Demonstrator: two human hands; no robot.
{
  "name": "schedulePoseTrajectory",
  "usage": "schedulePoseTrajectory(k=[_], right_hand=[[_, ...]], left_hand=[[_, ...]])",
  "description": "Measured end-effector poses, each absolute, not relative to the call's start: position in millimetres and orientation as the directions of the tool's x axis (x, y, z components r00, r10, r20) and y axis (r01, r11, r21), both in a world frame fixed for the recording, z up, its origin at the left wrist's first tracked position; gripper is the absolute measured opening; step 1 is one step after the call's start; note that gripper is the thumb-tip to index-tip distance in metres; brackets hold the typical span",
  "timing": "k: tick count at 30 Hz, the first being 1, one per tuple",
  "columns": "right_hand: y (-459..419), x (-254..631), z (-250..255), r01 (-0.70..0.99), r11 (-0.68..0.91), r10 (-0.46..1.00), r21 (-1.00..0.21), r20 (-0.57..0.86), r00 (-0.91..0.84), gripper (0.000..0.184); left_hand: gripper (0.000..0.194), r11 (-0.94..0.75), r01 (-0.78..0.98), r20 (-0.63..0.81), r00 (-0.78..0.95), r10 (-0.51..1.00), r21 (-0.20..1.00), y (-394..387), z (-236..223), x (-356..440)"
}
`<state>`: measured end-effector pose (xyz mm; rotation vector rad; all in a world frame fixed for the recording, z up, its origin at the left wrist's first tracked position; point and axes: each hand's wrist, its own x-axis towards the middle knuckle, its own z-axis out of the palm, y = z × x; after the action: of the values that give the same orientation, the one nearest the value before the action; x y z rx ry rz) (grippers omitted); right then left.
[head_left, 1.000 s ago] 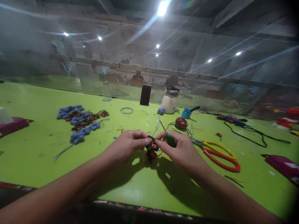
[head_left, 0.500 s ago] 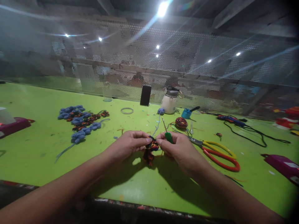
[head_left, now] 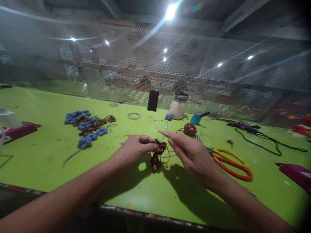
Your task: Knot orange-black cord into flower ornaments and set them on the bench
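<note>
My left hand point(head_left: 136, 149) is closed, pinching a small crocheted piece point(head_left: 157, 154) of black, orange and red yarn just above the green table point(head_left: 48, 155). My right hand point(head_left: 188, 151) is to its right, fingers pointing left, holding a thin crochet hook point(head_left: 163, 133) whose metal tip sticks out past the fingertips near the piece. The hook's green handle is hidden in the hand. A blue yarn strand point(head_left: 167, 124) runs from the work toward the back of the table.
Orange and yellow scissors point(head_left: 230, 161) lie right of my right hand. A multicolour yarn ball point(head_left: 190, 128), white jar point(head_left: 178, 106), dark phone point(head_left: 153, 100) and blue cup point(head_left: 195, 118) stand behind. Crocheted blue and orange flowers point(head_left: 85, 127) lie at left. A perforated screen point(head_left: 218, 71) closes the far edge.
My right hand has turned and stretched its fingers leftward, so the hook's green handle is now hidden and its tip points left. The crocheted piece stays in my left hand.
</note>
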<state>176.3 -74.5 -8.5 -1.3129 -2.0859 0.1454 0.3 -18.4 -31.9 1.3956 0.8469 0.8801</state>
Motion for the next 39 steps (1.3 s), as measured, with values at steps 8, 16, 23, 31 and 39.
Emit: schedulePoseTrajectory(k=[8, 16, 23, 31, 39], right_hand=[[-72.5, 194.4, -4.6, 0.882, 0.465, 0.836, 0.080, 0.289, -0.467, 0.058], [-78.0, 188.4, -3.4, 0.884, 0.385, 0.848, 0.264, 0.276, -0.452, 0.053], [-81.1, 181.6, -6.7, 0.890, 0.313, 0.871, 0.331, 0.274, -0.408, 0.057], [-85.3, 171.5, -9.5, 0.920, 0.239, 0.906, 0.311, 0.270, -0.326, 0.054], [-74.0, 169.2, -14.7, 0.853, 0.341, 0.902, -0.395, 0.393, -0.179, 0.031]], left_hand=[[0.015, 0.063, -0.076, -0.027, 0.413, 0.911, 0.995, -19.2, -34.2, 2.2], [0.014, 0.105, -0.103, -0.052, 0.425, 0.904, 0.989, -20.2, -34.6, 2.8], [0.015, 0.068, -0.062, -0.037, 0.409, 0.912, 0.996, -20.6, -32.3, 3.7], [0.008, -0.052, 0.046, 0.033, 0.349, 0.937, 0.998, -22.9, -30.1, 9.3], [0.012, -0.636, 0.254, 0.574, 0.280, 0.769, 0.728, -24.6, -39.0, 7.6]])
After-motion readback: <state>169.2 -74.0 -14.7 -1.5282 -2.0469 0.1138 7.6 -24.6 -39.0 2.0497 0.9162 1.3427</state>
